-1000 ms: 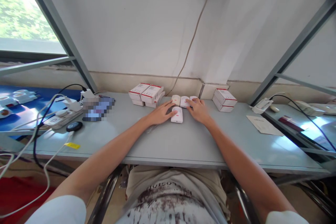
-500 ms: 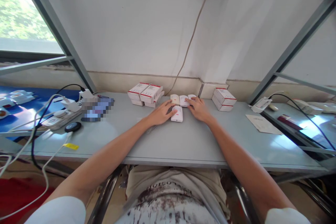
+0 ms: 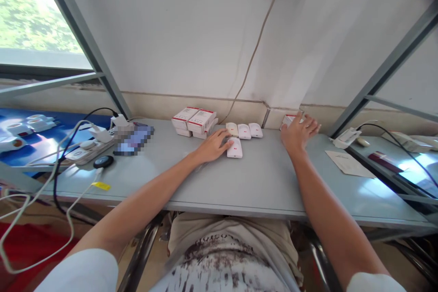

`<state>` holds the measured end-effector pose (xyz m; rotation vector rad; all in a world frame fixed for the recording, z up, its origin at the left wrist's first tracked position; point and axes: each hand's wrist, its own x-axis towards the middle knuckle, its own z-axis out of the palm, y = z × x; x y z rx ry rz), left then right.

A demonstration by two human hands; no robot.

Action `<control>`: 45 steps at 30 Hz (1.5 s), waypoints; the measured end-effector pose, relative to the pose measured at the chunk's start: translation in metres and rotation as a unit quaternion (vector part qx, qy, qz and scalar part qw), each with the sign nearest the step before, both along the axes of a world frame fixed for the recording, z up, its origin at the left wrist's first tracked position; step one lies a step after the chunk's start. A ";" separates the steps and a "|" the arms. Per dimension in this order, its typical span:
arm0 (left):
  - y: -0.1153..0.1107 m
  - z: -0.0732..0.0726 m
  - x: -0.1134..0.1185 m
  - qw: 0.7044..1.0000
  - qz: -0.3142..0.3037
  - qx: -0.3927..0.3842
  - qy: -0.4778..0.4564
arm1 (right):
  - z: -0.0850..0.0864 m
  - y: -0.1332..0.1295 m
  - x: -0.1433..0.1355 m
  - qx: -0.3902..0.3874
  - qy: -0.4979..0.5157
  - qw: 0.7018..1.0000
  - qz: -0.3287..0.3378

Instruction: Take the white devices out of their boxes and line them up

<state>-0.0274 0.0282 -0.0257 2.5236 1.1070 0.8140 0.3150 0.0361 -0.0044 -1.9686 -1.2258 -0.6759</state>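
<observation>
Three small white devices stand side by side near the wall: a cream-tinted one (image 3: 232,128), a middle one (image 3: 244,131) and a right one (image 3: 255,130). A fourth white device (image 3: 234,148) lies in front of them. My left hand (image 3: 215,145) rests beside it, fingers apart, with fingertips touching the devices' left edges. My right hand (image 3: 298,132) is over the white boxes (image 3: 289,120) at the right, its fingers spread; it hides most of them. Whether its palm touches the boxes cannot be made out.
More white-and-red boxes (image 3: 194,121) are stacked left of the devices. Farther left on the grey table (image 3: 226,191) are a phone (image 3: 134,140), a power strip (image 3: 89,149) and a black round object (image 3: 103,161). A paper (image 3: 349,164) and white adapter (image 3: 345,138) lie right.
My right hand has moved right, from the row of devices to the boxes, and its fingers have spread. My left hand has stayed by the front device. The view has shifted slightly.
</observation>
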 end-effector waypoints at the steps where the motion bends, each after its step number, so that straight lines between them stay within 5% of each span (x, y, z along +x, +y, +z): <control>1: 0.000 0.000 -0.001 1.000 0.000 0.003 -0.001 | -0.001 0.000 0.004 0.001 0.006 1.000 -0.012; 14: -0.011 0.010 -0.002 0.998 0.009 0.052 -0.046 | -0.003 0.002 0.017 -0.025 0.058 0.997 -0.049; 19: -0.016 0.017 0.002 0.991 0.028 0.044 -0.123 | 0.016 -0.009 -0.020 0.034 0.030 0.996 0.078; 23: -0.024 0.021 0.011 0.978 0.041 -0.055 -0.197 | 0.019 -0.031 -0.078 0.050 -0.019 0.956 0.289; 26: -0.026 0.017 0.019 0.957 0.005 -0.096 -0.274 | 0.015 -0.051 -0.118 0.028 -0.049 0.898 0.435; 30: -0.024 0.012 0.022 0.921 0.049 -0.093 -0.375 | 0.007 -0.064 -0.140 0.007 -0.001 0.837 0.547; 34: -0.025 0.018 0.019 0.903 0.047 -0.045 -0.424 | 0.003 -0.054 -0.132 0.061 0.101 0.819 0.562; 37: -0.030 0.023 0.017 0.919 0.002 -0.012 -0.395 | 0.002 -0.044 -0.122 0.119 0.175 0.819 0.533; 45: -0.032 0.016 0.015 0.945 -0.029 -0.031 -0.323 | 0.009 -0.035 -0.116 0.065 0.342 0.757 0.553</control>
